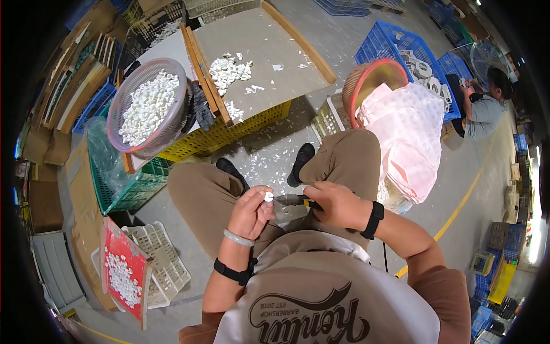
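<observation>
Above my lap, my left hand (251,213) pinches a small white piece (268,196) between thumb and fingertips. My right hand (337,205) is closed around the handles of a pair of pliers (291,199) with dark jaws and some yellow on the grip. The jaws point left and end right beside the white piece; whether they touch it, I cannot tell. Ahead on the left, a round colander-like basket (116,124) holds a heap of small white pieces (150,106). A pile of white bits (229,71) lies on the grey board (269,43).
A dark glove (201,107) lies by wooden strips (207,74). Pink cloth (409,137) drapes a red-rimmed basket (350,94), near a blue crate (381,43) of white parts. A red tray (140,264) with white bits stands lower left. A co-worker (487,109) sits far right.
</observation>
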### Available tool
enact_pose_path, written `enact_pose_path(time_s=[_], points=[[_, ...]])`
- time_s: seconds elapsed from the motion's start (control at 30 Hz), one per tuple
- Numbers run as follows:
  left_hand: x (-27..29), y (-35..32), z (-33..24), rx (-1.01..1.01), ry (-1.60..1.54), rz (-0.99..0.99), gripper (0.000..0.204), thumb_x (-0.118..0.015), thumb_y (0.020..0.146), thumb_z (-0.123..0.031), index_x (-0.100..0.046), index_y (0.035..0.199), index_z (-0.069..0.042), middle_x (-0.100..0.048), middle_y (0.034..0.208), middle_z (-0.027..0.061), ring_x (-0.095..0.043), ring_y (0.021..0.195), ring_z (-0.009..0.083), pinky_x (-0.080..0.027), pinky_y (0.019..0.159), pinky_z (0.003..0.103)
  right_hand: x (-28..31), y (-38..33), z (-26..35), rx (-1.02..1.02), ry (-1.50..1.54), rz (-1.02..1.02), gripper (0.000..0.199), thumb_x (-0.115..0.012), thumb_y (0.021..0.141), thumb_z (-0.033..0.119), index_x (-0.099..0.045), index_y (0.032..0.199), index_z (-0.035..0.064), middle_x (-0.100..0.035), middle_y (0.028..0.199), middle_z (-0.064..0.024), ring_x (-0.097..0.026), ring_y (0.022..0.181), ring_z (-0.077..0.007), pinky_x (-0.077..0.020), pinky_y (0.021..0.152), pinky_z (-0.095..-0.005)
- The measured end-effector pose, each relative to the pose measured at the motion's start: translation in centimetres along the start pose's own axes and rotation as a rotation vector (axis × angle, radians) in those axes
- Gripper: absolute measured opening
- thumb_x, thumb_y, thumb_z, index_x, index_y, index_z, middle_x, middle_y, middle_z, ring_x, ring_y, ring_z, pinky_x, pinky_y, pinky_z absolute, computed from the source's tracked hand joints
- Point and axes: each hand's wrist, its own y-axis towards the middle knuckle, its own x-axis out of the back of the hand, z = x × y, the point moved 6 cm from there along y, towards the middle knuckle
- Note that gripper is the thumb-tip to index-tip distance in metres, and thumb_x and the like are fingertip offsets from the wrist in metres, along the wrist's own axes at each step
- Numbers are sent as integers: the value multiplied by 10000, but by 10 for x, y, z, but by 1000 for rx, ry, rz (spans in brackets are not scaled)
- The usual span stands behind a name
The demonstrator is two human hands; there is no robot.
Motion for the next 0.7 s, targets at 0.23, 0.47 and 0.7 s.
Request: enact_pose_path(time_s=[0.23,0.47,0.7], points=[[-2,0,-3,-95,-18,66,83,-489,932,-89,-538,980,-43,-560,775,37,-529,653,124,-462,631,278,-7,-5,8,-126,33,41,353,-597,697,89,-491,1025,13,-481,970,-167,-493,952,-358,-431,762,-454],[-5,-2,-2,-143,49,52,77,-485,921,-27,-528,982,-48,-529,772,7,-525,656,88,-514,686,284,-12,-4,8,-86,173,64,272,-564,730,80,-475,975,0,-493,940,-187,-490,940,-381,-416,786,-456],[1,2,-8,-202,155,19,91,-478,913,-20,-527,987,-41,-541,766,13,-545,669,102,-528,709,303,-15,5,-5,-89,217,100,210,-544,747,62,-477,938,3,-558,840,-230,-553,824,-423,-444,691,-479]])
